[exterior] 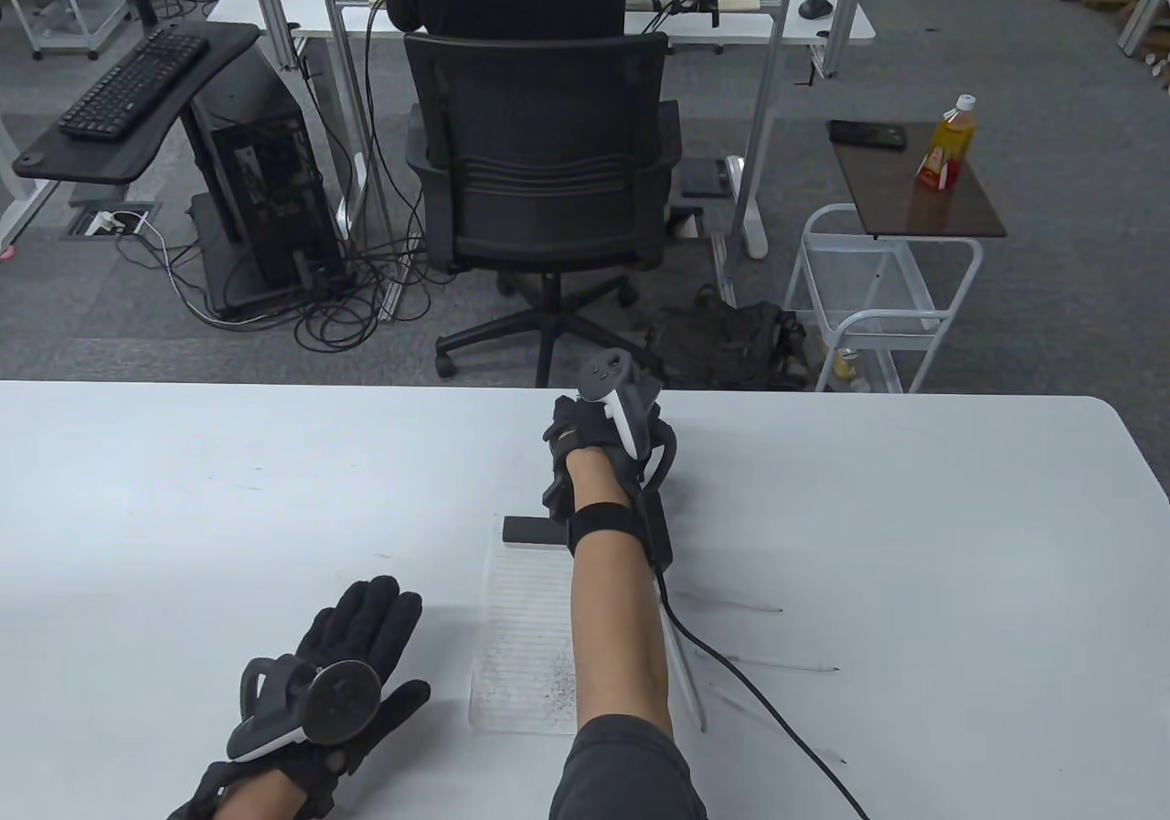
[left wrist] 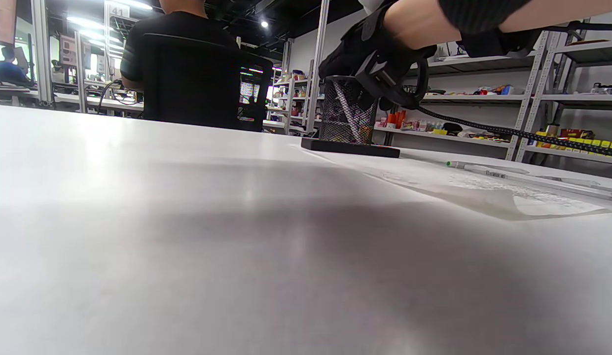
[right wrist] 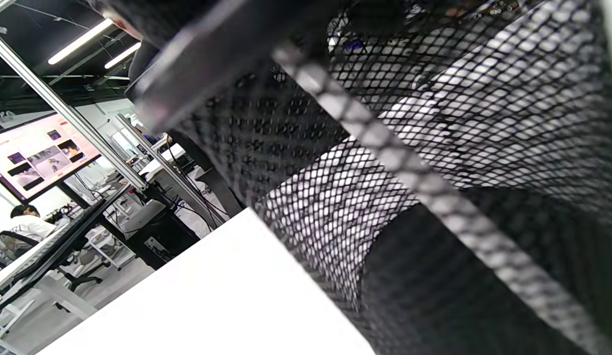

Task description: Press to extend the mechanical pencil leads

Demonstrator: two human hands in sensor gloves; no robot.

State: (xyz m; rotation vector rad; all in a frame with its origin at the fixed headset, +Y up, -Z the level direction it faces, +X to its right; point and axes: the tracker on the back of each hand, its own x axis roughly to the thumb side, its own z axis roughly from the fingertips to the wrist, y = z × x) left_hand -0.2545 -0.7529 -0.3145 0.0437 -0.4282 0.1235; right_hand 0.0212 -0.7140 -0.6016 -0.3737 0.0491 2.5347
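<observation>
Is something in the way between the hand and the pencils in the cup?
Nothing visible blocks it. The right hand is already over the open top of the mesh cup holding the pencils.

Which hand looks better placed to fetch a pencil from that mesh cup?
The right hand, most likely: it is already at the top of the mesh pen cup, where pens stand. The left hand lies flat on the table, far nearer the person.
</observation>
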